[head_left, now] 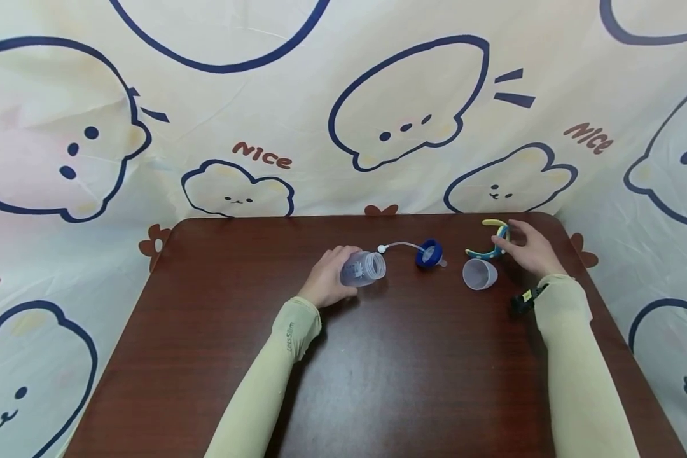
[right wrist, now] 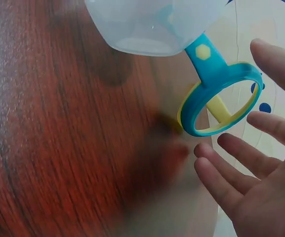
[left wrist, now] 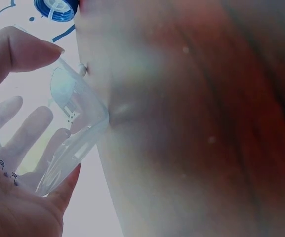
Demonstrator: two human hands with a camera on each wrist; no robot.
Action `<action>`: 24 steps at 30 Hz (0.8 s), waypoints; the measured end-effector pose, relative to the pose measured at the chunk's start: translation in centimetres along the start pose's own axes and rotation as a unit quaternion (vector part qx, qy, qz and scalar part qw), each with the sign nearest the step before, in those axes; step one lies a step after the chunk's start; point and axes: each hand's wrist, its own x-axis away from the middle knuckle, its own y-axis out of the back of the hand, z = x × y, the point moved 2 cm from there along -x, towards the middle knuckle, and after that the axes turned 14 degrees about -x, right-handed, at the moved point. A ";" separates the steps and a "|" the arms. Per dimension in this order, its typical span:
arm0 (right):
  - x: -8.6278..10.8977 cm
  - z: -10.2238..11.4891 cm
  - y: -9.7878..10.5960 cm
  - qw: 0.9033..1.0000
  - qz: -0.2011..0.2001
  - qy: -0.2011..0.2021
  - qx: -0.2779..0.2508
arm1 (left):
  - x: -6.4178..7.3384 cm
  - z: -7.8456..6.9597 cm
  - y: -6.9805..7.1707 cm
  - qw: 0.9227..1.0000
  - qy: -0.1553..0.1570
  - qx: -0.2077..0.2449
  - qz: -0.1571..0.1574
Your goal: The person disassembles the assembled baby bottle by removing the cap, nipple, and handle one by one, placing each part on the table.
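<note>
My left hand (head_left: pixel 330 278) grips a clear baby bottle (head_left: pixel 362 270), which lies tilted with its uncapped mouth toward the right. In the left wrist view the thumb and fingers wrap round the bottle (left wrist: pixel 78 111). My right hand (head_left: pixel 529 248) is at the far right beside a blue and yellow bottle handle (head_left: pixel 495 245). Seen from the right wrist, its fingers are spread near the handle's ring (right wrist: pixel 221 79), with no grip round it. A translucent cup-shaped cap (head_left: pixel 479 275) sits just in front of the handle.
Between the hands lies a blue screw collar with a nipple (head_left: pixel 430 254), its straw (head_left: pixel 403 244) and white weight stretching left toward the bottle. A brown wooden table (head_left: pixel 378 369) carries everything. A patterned curtain (head_left: pixel 315 127) rises behind its back edge.
</note>
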 end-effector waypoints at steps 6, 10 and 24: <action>0.2 0.4 0.3 1.000 -0.011 0.003 0.016 | 0.0 0.0 0.1 1.000 -0.005 -0.006 -0.003; 0.6 1.3 0.2 0.999 -0.025 0.012 0.020 | 0.1 0.0 0.1 1.000 0.000 -0.003 0.002; 2.1 4.7 -0.9 0.995 -0.039 0.080 0.045 | 0.1 0.0 0.0 1.000 -0.004 -0.008 0.001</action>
